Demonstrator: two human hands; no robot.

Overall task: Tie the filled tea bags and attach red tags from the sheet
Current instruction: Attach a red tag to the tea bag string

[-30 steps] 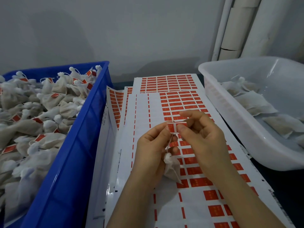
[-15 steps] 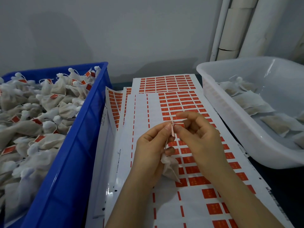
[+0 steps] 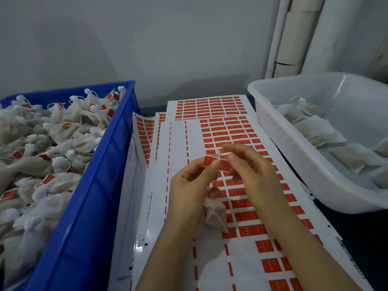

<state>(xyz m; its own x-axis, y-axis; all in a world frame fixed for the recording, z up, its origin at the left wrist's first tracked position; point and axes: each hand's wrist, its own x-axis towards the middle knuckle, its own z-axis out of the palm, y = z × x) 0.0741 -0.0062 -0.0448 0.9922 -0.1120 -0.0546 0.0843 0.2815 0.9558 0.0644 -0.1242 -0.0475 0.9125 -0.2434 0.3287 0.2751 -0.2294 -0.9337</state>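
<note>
Red tag (image 3: 210, 160) between both hands

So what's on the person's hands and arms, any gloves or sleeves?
Nothing is worn. The left hand and right hand are bare, with no gloves, rings or watch in view. Both forearms are bare to the frame's edge, and the fingernails are short and unpainted.

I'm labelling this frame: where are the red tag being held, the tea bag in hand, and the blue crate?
red tag (image 3: 210, 160): head view, its left half.
tea bag (image 3: 216, 217): head view, middle of its pouch.
blue crate (image 3: 88, 202): head view, outer right wall.
</note>
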